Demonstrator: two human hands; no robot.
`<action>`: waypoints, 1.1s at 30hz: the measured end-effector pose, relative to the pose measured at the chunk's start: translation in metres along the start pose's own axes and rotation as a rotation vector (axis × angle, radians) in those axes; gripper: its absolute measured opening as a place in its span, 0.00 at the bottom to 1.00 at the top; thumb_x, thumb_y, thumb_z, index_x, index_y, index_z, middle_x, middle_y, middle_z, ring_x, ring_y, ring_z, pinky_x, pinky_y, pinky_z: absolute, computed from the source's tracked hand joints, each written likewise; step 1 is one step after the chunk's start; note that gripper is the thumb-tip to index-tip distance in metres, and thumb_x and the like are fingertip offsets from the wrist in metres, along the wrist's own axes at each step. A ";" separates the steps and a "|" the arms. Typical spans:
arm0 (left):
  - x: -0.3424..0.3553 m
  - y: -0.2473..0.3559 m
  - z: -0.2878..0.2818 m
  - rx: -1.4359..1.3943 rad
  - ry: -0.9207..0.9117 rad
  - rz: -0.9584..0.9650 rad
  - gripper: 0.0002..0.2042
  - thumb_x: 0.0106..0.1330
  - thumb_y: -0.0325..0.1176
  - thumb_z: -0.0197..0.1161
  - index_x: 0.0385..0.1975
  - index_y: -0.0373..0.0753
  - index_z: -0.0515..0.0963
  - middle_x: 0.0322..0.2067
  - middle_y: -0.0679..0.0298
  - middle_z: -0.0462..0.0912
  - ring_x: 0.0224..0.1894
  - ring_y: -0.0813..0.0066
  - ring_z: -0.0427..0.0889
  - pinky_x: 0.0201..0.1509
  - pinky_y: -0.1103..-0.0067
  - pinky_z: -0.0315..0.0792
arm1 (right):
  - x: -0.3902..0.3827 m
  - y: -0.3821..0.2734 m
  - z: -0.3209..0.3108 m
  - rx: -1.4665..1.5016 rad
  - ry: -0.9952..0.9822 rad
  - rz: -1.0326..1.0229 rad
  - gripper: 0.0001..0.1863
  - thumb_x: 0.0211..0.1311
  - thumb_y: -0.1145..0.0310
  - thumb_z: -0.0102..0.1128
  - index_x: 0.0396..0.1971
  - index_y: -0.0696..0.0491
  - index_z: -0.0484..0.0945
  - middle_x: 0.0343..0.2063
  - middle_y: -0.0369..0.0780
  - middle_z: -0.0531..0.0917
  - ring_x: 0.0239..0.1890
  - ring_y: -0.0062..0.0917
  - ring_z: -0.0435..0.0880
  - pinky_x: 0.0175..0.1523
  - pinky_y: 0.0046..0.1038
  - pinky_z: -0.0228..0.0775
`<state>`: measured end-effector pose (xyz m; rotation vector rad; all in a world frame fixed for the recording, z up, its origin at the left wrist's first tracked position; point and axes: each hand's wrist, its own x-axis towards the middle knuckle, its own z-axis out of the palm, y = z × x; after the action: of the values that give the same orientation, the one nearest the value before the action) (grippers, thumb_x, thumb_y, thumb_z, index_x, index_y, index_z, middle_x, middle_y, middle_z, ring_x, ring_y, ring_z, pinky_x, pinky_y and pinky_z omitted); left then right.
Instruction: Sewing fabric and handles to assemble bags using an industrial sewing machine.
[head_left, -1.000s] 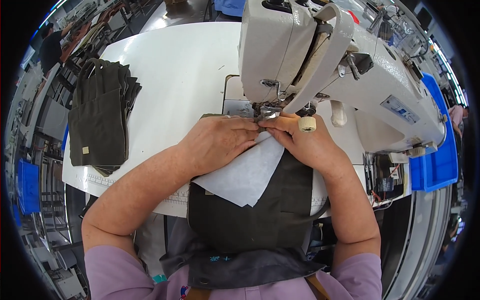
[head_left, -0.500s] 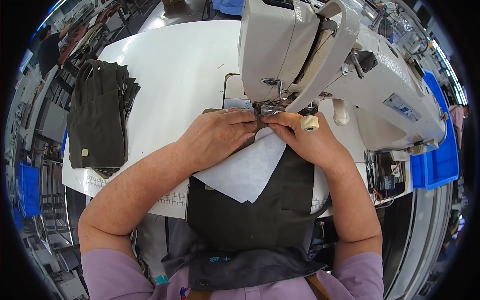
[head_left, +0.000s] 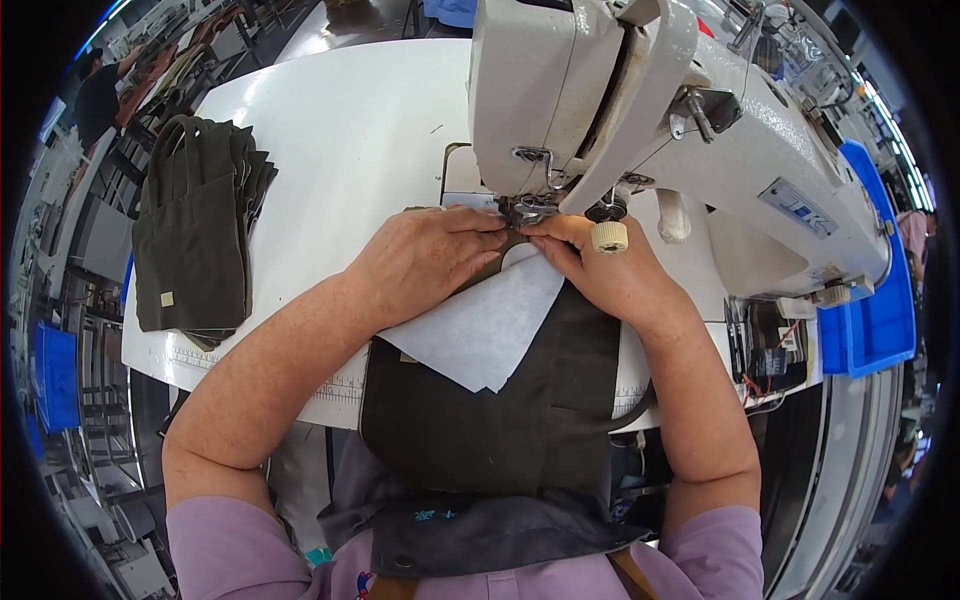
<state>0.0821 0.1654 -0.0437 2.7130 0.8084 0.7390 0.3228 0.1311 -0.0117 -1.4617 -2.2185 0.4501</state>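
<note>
A dark olive fabric piece (head_left: 490, 440) lies under the sewing machine's presser foot (head_left: 530, 208) and hangs over the table's near edge toward my lap. On top of it rests a white sheet (head_left: 485, 330), cut to a pointed shape, its upper part under my fingers. My left hand (head_left: 430, 252) presses the fabric just left of the foot, fingers together and thumb drawn in. Close to the foot on its right, my right hand (head_left: 605, 262) pinches the fabric between thumb and fingers. The fingertips of both hands nearly meet. The needle point is too small to make out.
The white sewing machine (head_left: 540, 90) rises directly beyond my hands. A stack of olive fabric pieces (head_left: 195, 250) lies on the left of the white table (head_left: 340, 140). Blue bins (head_left: 870, 320) stand right, and another blue bin (head_left: 57, 375) far left. A person (head_left: 95, 100) is in the background.
The fabric and the white sheet have crept slightly away from me toward the foot, with both hands keeping their hold. The whole view has shifted a little.
</note>
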 end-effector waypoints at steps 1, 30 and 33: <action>-0.001 -0.001 0.000 -0.001 0.003 0.013 0.10 0.69 0.35 0.63 0.45 0.40 0.86 0.50 0.66 0.85 0.51 0.68 0.84 0.56 0.72 0.79 | 0.000 0.002 0.001 0.000 0.000 -0.002 0.10 0.65 0.69 0.66 0.45 0.50 0.87 0.32 0.44 0.88 0.34 0.37 0.89 0.40 0.32 0.79; 0.007 -0.010 -0.006 0.069 -0.065 0.021 0.13 0.73 0.38 0.58 0.48 0.41 0.85 0.53 0.66 0.85 0.57 0.71 0.82 0.63 0.75 0.75 | 0.000 0.019 0.010 0.111 0.081 0.297 0.23 0.60 0.52 0.68 0.49 0.53 0.81 0.44 0.51 0.84 0.45 0.48 0.86 0.51 0.42 0.78; 0.008 -0.013 -0.007 0.052 -0.051 0.049 0.12 0.72 0.37 0.59 0.47 0.41 0.86 0.52 0.66 0.86 0.57 0.71 0.82 0.62 0.74 0.76 | 0.000 0.012 0.007 0.046 0.057 0.324 0.21 0.60 0.53 0.68 0.46 0.53 0.82 0.41 0.50 0.85 0.45 0.46 0.86 0.50 0.42 0.79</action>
<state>0.0786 0.1807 -0.0391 2.7952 0.7630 0.6651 0.3279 0.1357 -0.0237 -1.7924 -1.9197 0.5505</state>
